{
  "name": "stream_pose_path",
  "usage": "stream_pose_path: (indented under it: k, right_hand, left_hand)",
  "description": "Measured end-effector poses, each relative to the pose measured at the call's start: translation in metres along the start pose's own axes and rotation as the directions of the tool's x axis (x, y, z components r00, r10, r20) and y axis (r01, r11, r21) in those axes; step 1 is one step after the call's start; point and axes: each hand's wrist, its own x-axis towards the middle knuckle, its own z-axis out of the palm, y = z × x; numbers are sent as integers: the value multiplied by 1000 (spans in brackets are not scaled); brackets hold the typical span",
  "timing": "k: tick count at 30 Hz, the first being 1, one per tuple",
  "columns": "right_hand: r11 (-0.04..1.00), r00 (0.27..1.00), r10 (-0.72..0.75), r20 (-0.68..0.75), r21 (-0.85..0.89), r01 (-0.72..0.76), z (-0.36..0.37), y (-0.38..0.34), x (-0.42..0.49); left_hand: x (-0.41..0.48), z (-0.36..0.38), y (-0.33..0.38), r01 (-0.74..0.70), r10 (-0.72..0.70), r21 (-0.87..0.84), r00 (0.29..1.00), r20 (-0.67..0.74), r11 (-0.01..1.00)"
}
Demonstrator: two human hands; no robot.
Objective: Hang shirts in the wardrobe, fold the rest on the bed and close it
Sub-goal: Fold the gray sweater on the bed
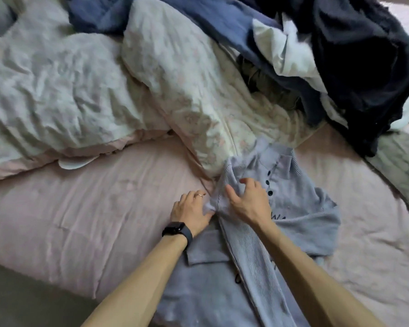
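A light blue knit polo shirt with dark buttons lies front up on the pink bed sheet. Its left side is folded over toward the middle. My left hand, with a ring and a black watch on the wrist, pinches the bunched sleeve fabric at the fold's edge. My right hand rests on top of the folded sleeve with fingers spread, pressing it down next to the button placket. A pile of unfolded clothes, dark navy, black, white and blue, lies at the back right of the bed.
A crumpled white floral duvet covers the bed's back left and middle, reaching down to the shirt's collar. A grey-green cloth lies at the right edge. The grey floor shows at the bottom left beside the mattress edge.
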Motion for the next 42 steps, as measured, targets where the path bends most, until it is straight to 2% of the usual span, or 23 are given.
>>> stream_pose_path:
  k: [2,4,7,9,10,12,13,15,16,17,20,22,24,26,28,30,34,36,37,40,42]
  right_hand:
    - [996,997,70,45,-51,-68,4,-8,26]
    - [996,992,87,94,-5,-87,6,-12,42]
    - [938,996,80,46,333,-90,3,-1,35]
    - [915,994,103,-33,395,-82,3,12,22]
    - [931,993,120,-6,348,-111,5,19,14]
    - [945,966,209,154,222,-240,7,29,9]
    - [918,942,261,211,248,-310,7,31,11]
    - [788,917,323,233,471,-397,0,22,22]
    - [720,912,353,208,562,-407,-5,14,31]
    - [717,912,374,170,570,-400,-9,8,42]
    - [848,925,359,127,369,-380,-19,-8,73]
    - [863,937,313,151,366,-348,-19,-17,91]
    - [849,948,284,144,422,-319,-18,-22,103]
    - [764,959,219,181,579,-284,-15,-22,110]
    - [723,956,171,237,629,-286,-13,-15,111]
    - [697,939,185,291,635,-334,-15,-5,110]
    - [604,923,273,272,698,-385,-26,9,118]
    - [642,932,254,259,676,-363,-29,8,126]
    - [694,945,234,230,641,-328,-30,8,130]
    - [884,982,185,-32,442,-152,-28,7,141]
    - [910,984,151,-96,402,-100,-30,3,136]
  left_hand:
    - [16,6,5,-90,89,64,996,33,994]
    - [22,7,0,-139,140,73,990,-7,988]
    - [7,8,-24,-83,79,-83,996,-42,993]
    - [-1,3,-39,-37,30,-153,998,-47,988]
    - [-5,2,-42,-45,40,-126,998,-49,991]
    - [-3,-2,-40,-36,37,-91,999,7,995]
    - [0,-4,-36,-6,13,-132,999,52,991]
    - [7,-8,-27,65,-21,-270,987,160,961]
    - [12,-9,-23,76,-8,-315,978,210,946]
    - [17,-9,-18,70,16,-332,968,249,941]
    - [24,-9,-8,80,36,-375,955,295,924]
    - [28,-10,-6,111,10,-438,964,264,892]
    - [30,-14,-1,130,-11,-562,978,210,817]
    - [38,-26,11,135,-53,-638,988,147,758]
    - [54,-39,27,121,-112,-588,992,51,800]
    - [73,-49,43,114,-145,-506,989,-22,855]
    - [102,-56,63,82,-96,-187,993,-68,979]
    - [107,-59,63,56,-65,-72,989,-132,996]
    - [107,-61,61,52,-55,-25,986,-154,998]
    - [103,-67,52,62,-53,60,989,-139,996]
    - [98,-65,48,-14,33,120,987,-155,993]
